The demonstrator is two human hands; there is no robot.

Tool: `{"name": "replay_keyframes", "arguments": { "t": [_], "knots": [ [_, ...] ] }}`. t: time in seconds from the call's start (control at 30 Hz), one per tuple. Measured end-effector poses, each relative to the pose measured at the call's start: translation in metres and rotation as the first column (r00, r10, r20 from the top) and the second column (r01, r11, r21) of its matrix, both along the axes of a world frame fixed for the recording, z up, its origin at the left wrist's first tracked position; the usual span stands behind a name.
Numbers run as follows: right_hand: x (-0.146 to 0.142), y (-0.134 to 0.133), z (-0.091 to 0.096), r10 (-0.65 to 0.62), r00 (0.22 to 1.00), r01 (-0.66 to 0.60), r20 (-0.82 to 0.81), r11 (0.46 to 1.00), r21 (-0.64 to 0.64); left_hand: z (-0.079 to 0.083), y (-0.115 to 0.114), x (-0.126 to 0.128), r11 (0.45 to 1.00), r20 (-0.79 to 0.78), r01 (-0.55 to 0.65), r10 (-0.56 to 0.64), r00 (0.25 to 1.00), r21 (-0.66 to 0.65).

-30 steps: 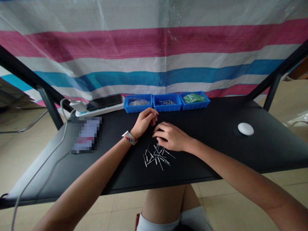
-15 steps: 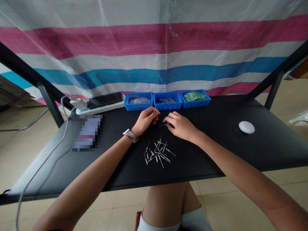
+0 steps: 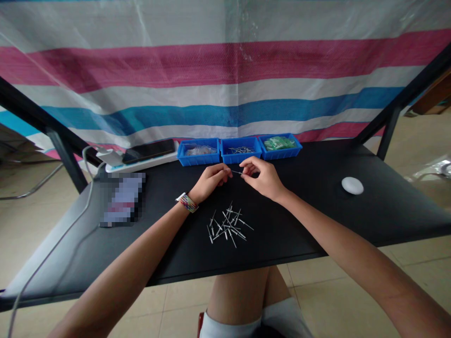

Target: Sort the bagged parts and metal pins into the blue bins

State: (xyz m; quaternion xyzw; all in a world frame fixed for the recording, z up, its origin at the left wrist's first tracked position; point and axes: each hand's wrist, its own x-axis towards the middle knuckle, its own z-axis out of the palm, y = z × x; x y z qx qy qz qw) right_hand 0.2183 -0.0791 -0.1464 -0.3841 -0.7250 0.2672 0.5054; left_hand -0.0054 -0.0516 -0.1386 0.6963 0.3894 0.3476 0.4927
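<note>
My right hand point(image 3: 262, 178) pinches a thin metal pop rivet point(image 3: 237, 172) between thumb and fingertips, in front of the middle blue bin. The rivet's slim pin points left and reaches the fingertips of my left hand point(image 3: 213, 179). That left hand is closed, thumb against fingers; whatever it may hold is too small to make out. Closer to me on the black table lies a loose pile of silver pop rivets point(image 3: 228, 225). More rivets rest in the middle blue bin point(image 3: 241, 158) just beyond my hands.
A left blue bin point(image 3: 199, 160) holds clear plastic bags, and a right blue bin point(image 3: 282, 154) holds green packets. Left of them a dark phone point(image 3: 150, 151) lies on a white power strip point(image 3: 141, 164). A blurred-out phone-like object point(image 3: 123, 199) and a white mouse point(image 3: 352, 185) sit farther out.
My right hand has turned, bringing the rivet up to my left fingertips. My left hand stays close to its former place. The whole view has shifted slightly.
</note>
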Motion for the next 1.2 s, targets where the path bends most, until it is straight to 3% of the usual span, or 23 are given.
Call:
{"name": "replay_keyframes", "arguments": {
  "t": [0.4,0.63,0.9,1.2],
  "knots": [
    [-0.0013,-0.0034,0.0039,-0.005,0.998,0.0,0.056,0.996,0.085,-0.0016,0.0005,0.0002,0.999,0.092,0.041,-0.04,0.995,-0.005],
    [-0.0007,-0.0012,-0.0003,-0.01,0.999,0.012,0.041,0.999,-0.051,-0.0028,0.0017,-0.0002,1.0,0.151,0.008,-0.012,0.988,0.025],
    [-0.002,0.0003,-0.0019,0.016,0.989,-0.051,-0.15,0.97,-0.237,-0.0012,0.0001,0.0016,0.999,0.162,-0.009,0.003,0.987,0.034],
    [-0.0039,-0.0005,-0.0012,-0.065,0.99,0.047,-0.129,0.989,-0.138,-0.0015,0.0022,0.0009,0.999,0.103,0.04,-0.042,0.994,0.016]
  ]
}}
